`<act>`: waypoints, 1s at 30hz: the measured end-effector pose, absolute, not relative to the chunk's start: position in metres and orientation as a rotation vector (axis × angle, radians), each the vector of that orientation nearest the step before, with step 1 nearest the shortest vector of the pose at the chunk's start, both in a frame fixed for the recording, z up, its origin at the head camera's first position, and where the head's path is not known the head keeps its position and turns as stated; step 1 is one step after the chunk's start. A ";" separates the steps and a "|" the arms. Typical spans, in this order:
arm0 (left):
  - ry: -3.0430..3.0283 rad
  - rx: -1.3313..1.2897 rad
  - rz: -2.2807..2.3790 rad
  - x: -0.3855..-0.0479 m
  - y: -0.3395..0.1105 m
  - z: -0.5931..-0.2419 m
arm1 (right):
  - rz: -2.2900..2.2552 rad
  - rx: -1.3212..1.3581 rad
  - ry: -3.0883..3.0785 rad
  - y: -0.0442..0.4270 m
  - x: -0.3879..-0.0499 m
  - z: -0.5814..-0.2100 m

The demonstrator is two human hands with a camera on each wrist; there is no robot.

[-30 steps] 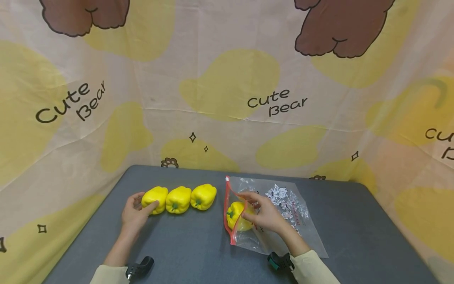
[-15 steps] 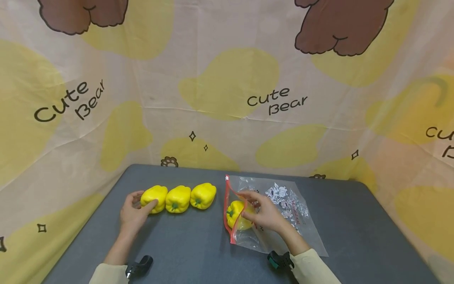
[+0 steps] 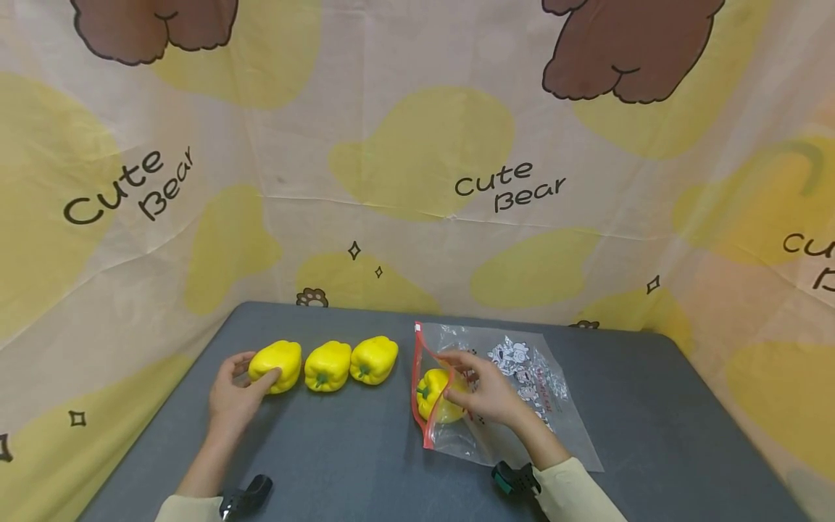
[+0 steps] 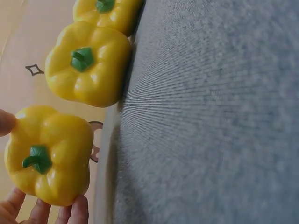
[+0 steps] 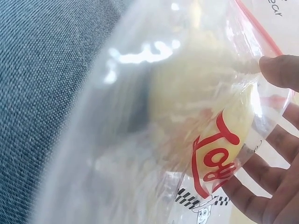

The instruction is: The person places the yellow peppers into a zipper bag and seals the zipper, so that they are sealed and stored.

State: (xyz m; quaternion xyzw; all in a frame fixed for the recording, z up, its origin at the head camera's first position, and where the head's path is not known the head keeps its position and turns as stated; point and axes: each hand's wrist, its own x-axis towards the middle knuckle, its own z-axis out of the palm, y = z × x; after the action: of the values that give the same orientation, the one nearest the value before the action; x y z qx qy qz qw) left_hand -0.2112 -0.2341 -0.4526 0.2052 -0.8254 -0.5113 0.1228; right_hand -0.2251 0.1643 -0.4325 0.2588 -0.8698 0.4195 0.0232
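Observation:
My left hand (image 3: 233, 395) grips the leftmost yellow bell pepper (image 3: 277, 366), thumb on one side and fingers on the other; in the left wrist view this pepper (image 4: 51, 154) shows its green stem and a gap from the table surface. A second pepper (image 3: 327, 366) and a third pepper (image 3: 375, 360) stand side by side to its right. My right hand (image 3: 492, 391) holds the clear plastic bag (image 3: 574, 428) near its red-edged mouth, fingers curled around the bag. Inside that mouth lies another yellow pepper (image 3: 430, 391), partly behind the film; the right wrist view shows it blurred through the bag (image 5: 93, 177).
The grey table (image 3: 352, 464) has rounded back corners. Behind and beside it hangs a printed cloth (image 3: 404, 145) with bears and lettering. A dark wrist device (image 3: 246, 496) is on the left wrist and another (image 3: 515, 478) on the right.
My left hand and its pepper have moved left, and a gap has opened between that pepper and the middle one. The right hand and bag look the same.

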 end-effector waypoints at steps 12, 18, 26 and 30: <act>-2.425 0.495 -1.417 -0.199 -0.228 -0.434 | 1.271 0.816 -2.685 0.165 -0.226 -0.435; -2.390 0.426 -1.421 -0.192 -0.216 -0.421 | 1.265 0.823 -2.682 0.165 -0.227 -0.436; -2.361 0.367 -1.444 -0.187 -0.207 -0.409 | 1.266 0.830 -2.671 0.165 -0.227 -0.435; -2.400 0.323 -1.450 -0.183 -0.202 -0.403 | 1.269 0.823 -2.676 0.164 -0.226 -0.435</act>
State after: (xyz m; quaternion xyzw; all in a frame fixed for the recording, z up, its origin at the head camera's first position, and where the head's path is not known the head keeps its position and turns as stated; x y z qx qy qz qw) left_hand -0.1832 -0.2018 -0.4029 0.1130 -0.8396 -0.5071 0.1588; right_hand -0.2264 0.1641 -0.4345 0.2676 -0.8701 0.4125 0.0340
